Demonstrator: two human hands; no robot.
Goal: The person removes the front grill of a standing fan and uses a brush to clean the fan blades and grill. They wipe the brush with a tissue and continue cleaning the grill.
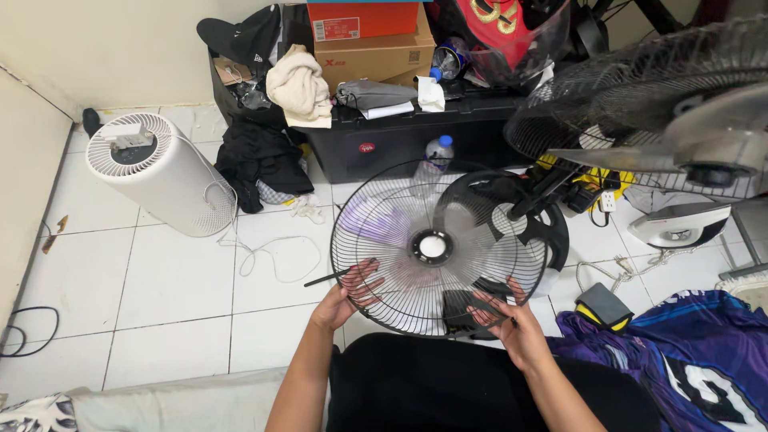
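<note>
1. Above the person's lap, at the middle of the view, a round wire fan guard [404, 240] was held tilted over the tiled floor [160, 280].
2. At seven o'clock on the guard's rim, the left hand [346, 296] gripped the wires, fingers curled around them.
3. At five o'clock on the rim, the right hand [508, 316] pinched the wires, fingers hooked through the mesh.
4. A thin dark rod [324, 279] stuck out at nine o'clock from the left hand; whether that hand held it could not be told.
5. Behind the guard, at two o'clock, lay a black fan blade [512, 216], seen partly through the wires.
6. At twelve o'clock stood a water bottle [436, 158] against a black storage box [400, 140] piled with cardboard boxes [372, 40] and clothes.
7. At ten o'clock, well apart, stood a white round air purifier [160, 172], its cord [264, 248] trailing toward the guard.
8. At two o'clock a second fan [664, 112] loomed close over the work.
9. At four o'clock lay a purple jersey [680, 360], just beside the right hand.
</note>
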